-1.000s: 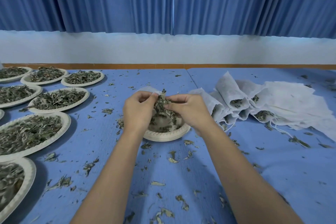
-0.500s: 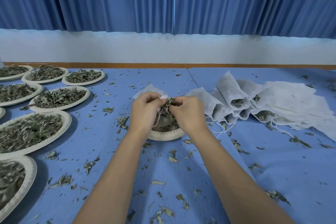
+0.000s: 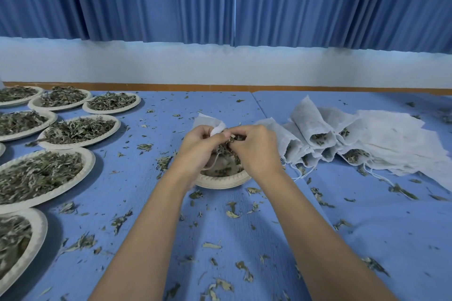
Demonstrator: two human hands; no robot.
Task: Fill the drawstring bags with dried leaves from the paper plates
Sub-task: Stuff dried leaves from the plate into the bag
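— Why does the person work so low over that paper plate [image 3: 220,182]?
— I think it is for the spill. What slips out falls back into the plate. You see how many loose leaf bits [image 3: 232,212] lie on the blue surface [image 3: 367,227].
— And the two hands, what does each one hold?
— The left hand [image 3: 200,146] has its fingers curled and pinches the white rim of the drawstring bag [image 3: 216,127], so the mouth stands open toward the other hand. The right hand [image 3: 256,151] is also curled. It pinches a tuft of dried leaves [image 3: 231,146] exactly at that mouth, I judge in order to push it inside.
— Where is the bag itself? I see only a little white cloth.
— Between the hands and behind them, over the far part of the plate. The knuckles hide most of it, so I cannot tell how full it is.
— The plate looks almost empty.
— Yes, only few leaves lie in it, so this bag is probably near its finish.
— Why do the filled bags [image 3: 315,129] lie at the right?
— They are near the right hand, mouths toward the person, and the flat empty bags [image 3: 403,139] are just beside them. The full plates [image 3: 44,173] stand on the left. I suppose material comes from one side and goes out to the other.
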